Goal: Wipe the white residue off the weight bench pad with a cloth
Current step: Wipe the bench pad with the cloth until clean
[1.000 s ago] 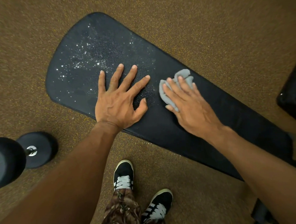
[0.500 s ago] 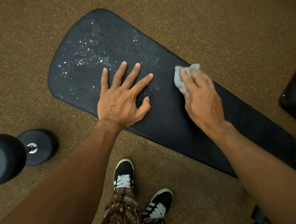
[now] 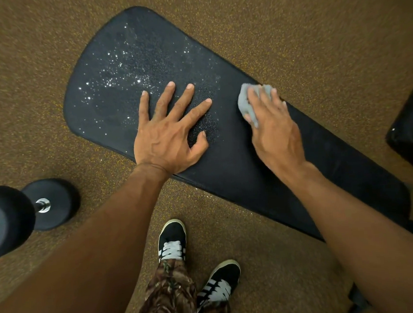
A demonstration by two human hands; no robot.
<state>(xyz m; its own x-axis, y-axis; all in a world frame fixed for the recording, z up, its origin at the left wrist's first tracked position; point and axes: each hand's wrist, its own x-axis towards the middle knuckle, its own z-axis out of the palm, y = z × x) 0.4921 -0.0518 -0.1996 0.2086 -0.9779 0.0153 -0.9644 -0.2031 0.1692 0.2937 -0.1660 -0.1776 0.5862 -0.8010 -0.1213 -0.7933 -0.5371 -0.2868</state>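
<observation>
The fingers (image 3: 257, 100) of the right hand (image 3: 276, 130) are curled over a bunched grey cloth (image 3: 247, 103), which is pinched against the thumb and pressed onto the black bench pad (image 3: 237, 164) near its far edge. The left hand (image 3: 168, 139) is laid flat on the pad with its fingers spread straight and nothing held, near the cloth but apart from it. White residue (image 3: 116, 77) is scattered as bright specks over the pad's wide rounded end, beyond the left fingertips. The pad is seen above a brown speckled floor (image 3: 313, 28). A black dumbbell (image 3: 23, 216) is seen at the left edge, and two black shoes (image 3: 172, 240) with white laces are seen on the floor on the near side of the pad.
</observation>
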